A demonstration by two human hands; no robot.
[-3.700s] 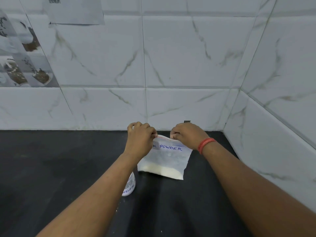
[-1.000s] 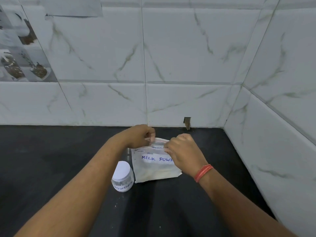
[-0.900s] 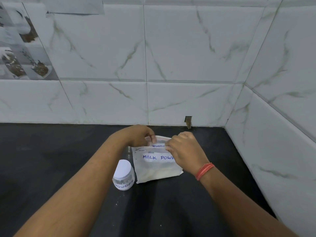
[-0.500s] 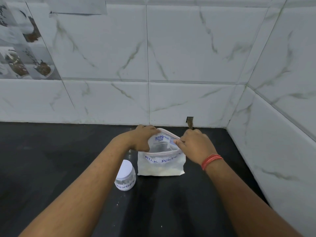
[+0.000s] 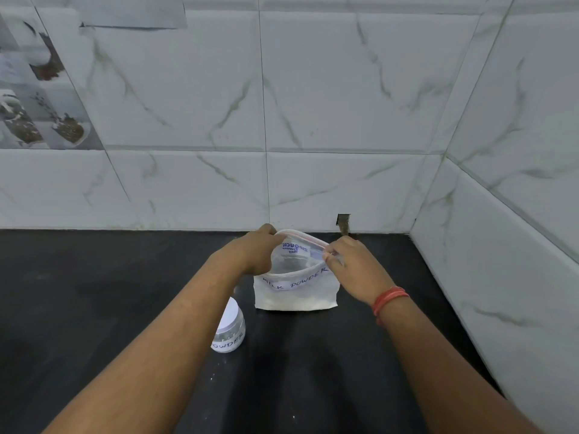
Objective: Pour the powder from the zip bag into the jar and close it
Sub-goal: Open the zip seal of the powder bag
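L hand (image 5: 250, 255): pinches left rim of zip bag (image 5: 296, 292)
R hand (image 5: 354, 267): pinches right rim; mouth pulled open btwn fingers
Jar (image 5: 228, 332): lid on, near-left of bag

1. A black countertop (image 5: 94, 308) is bounded by marble-tiled walls at the back and the right.
2. A zip bag (image 5: 296, 292) marked "MILK POWDER" is stood upright on it.
3. A white-lidded jar (image 5: 228, 330) is set just beside the bag.
4. Pale specks, possibly powder, are scattered near the jar.
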